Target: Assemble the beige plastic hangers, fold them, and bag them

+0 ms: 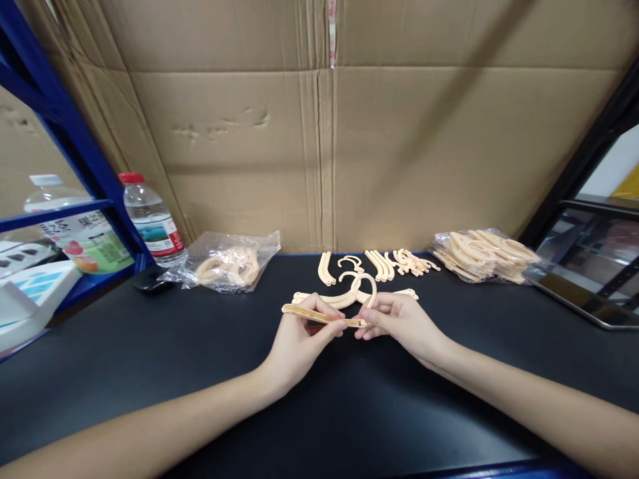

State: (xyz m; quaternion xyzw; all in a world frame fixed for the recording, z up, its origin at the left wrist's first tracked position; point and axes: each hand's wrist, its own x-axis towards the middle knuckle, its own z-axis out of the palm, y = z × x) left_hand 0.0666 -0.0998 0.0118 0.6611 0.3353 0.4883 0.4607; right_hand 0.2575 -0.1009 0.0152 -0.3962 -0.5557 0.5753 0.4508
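Note:
My left hand (302, 339) is closed around a cream plastic hanger arm (304, 313), a long narrow strip pointing left. My right hand (399, 319) pinches a curved hanger hook (373, 293) of the same colour. The lower end of the hook meets the right end of the arm between my fingertips; whether they are locked together, I cannot tell. Just beyond my hands lies a clothes hanger (339, 301) with both arms spread on the black table (319, 412). My hands and the hook partly cover its middle.
Behind lie loose hanger arms (326, 269), more arms (380, 265), small hooks (412, 261) and another hook (351, 261). Bagged parts stand left (227, 266) and right (484, 255). A water bottle (152, 223) is by the blue rack (107, 206); a cardboard wall (239, 159) closes the back.

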